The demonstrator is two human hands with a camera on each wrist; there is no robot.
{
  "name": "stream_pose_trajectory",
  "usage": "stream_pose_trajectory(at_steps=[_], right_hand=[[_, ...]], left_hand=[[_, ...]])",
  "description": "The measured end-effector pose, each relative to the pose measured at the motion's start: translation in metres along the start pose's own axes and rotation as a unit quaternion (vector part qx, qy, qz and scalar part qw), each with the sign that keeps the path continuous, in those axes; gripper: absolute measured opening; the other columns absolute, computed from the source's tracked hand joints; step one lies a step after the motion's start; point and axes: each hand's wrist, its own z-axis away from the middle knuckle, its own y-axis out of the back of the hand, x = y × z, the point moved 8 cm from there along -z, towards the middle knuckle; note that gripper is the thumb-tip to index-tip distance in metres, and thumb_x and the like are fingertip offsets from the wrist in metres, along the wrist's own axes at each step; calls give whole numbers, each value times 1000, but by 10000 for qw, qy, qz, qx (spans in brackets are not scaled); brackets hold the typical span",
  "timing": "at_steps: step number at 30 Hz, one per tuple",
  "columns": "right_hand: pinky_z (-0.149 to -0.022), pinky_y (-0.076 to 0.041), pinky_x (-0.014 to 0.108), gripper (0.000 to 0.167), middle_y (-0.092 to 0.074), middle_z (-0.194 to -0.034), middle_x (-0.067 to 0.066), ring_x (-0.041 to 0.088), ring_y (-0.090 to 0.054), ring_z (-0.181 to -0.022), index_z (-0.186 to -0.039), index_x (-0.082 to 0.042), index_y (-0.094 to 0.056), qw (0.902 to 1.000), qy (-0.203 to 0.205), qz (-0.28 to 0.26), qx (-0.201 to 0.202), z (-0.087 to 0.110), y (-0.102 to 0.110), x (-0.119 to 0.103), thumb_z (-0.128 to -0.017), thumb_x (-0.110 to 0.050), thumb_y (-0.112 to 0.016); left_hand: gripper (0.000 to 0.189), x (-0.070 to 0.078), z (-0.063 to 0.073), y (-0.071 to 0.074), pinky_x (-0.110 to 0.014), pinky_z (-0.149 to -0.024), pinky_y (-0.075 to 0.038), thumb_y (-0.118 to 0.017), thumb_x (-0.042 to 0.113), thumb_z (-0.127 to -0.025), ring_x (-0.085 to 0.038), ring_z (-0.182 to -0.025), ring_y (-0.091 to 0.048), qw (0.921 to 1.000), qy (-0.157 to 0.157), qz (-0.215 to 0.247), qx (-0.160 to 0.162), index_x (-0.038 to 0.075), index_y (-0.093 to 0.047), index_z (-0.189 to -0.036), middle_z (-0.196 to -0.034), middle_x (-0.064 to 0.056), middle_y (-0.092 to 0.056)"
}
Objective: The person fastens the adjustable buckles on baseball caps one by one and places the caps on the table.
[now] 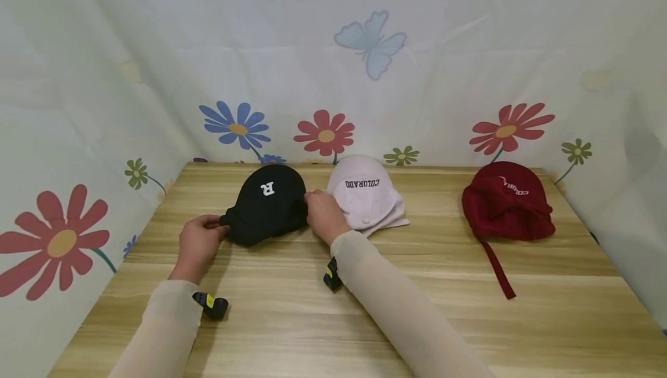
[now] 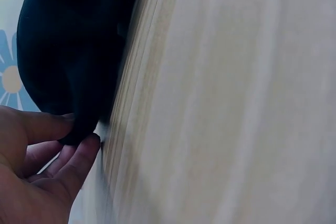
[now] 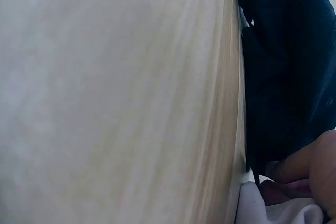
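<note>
A black cap [image 1: 266, 210] with a white letter R lies toward the back left of the wooden table. My left hand [image 1: 200, 242] pinches its left edge between thumb and fingers, and the left wrist view shows the black fabric [image 2: 79, 61] between the fingertips. At the opposite side, my right hand [image 1: 325, 216] pinches the cap's right edge. In the right wrist view, the thumb [image 3: 296, 163] presses on the dark cloth. Just right of that hand, partly behind it, sits a pale cap [image 1: 365, 193] marked COLORADO.
A dark red cap [image 1: 508, 201] stands at the back right, its strap [image 1: 497, 268] trailing toward the front. The wooden table [image 1: 292, 320] ends at a hanging sheet [image 1: 443, 77] printed with flowers and a butterfly.
</note>
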Motion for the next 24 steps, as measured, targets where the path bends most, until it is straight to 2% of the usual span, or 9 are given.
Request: stream_pose_trajectory(at_steps=[5, 11, 13, 15, 18, 22, 24], right_hand=[[-74, -56, 34, 12, -66, -91, 8, 23, -65, -82, -98, -8, -70, 9999, 6, 118, -78, 5, 5, 1, -87, -6, -65], [-72, -56, 32, 15, -64, -92, 7, 22, -65, -80, -101, -8, -70, 9999, -6, 67, -90, 11, 21, -3, -89, -8, -62], [-72, -56, 32, 15, -64, -93, 7, 21, -65, -78, -102, -9, -70, 10000, 35, 65, -34, 13, 27, -5, -90, -9, -60], [-71, -57, 32, 16, -64, -94, 7, 21, -65, -78, -102, -9, -70, 9999, 88, 64, 44, 15, 33, -6, -91, -9, -58], [-73, -57, 32, 18, -66, -95, 7, 19, -66, -80, -103, -9, -71, 9996, 211, 89, 171, 18, 41, -8, -93, -10, -55], [-79, -56, 31, 20, -68, -99, 6, 19, -66, -87, -106, -8, -71, 9991, 258, 27, 329, 24, 54, -5, -94, -13, -56], [-83, -56, 31, 21, -68, -103, 6, 19, -67, -91, -108, -8, -71, 9990, 213, -70, 379, 28, 60, -1, -95, -16, -56]], left_hand=[[35, 2, 1, -2, -18, -67, -45, -65, 18, -91, -29, -101, -64, 10000, 27, 10, 7, 0, -63, -121, -115, -23, -67], [37, 4, 4, -3, -17, -61, -51, -58, 18, -96, -21, -83, -70, 9995, 66, 288, -85, -1, -58, -127, -117, -24, -66], [37, 6, 6, -1, -18, -62, -51, -54, 21, -97, -21, -82, -69, 9997, 60, 210, -55, 0, -58, -128, -117, -23, -66], [39, 8, 7, 2, -23, -68, -51, -50, 25, -99, -23, -87, -68, 10000, 24, 48, 17, 2, -58, -129, -117, -21, -65], [42, 14, 8, 7, -35, -83, -49, -46, 31, -100, -31, -104, -61, 9999, -71, -89, 127, 4, -58, -130, -121, -20, -62], [46, 27, 11, 11, -48, -96, -43, -43, 36, -101, -35, -118, -52, 9992, -282, 52, 278, 5, -57, -131, -128, -20, -58], [45, 37, 12, 12, -50, -97, -43, -44, 37, -100, -36, -121, -50, 9984, -412, 138, 349, 6, -57, -131, -131, -19, -57]])
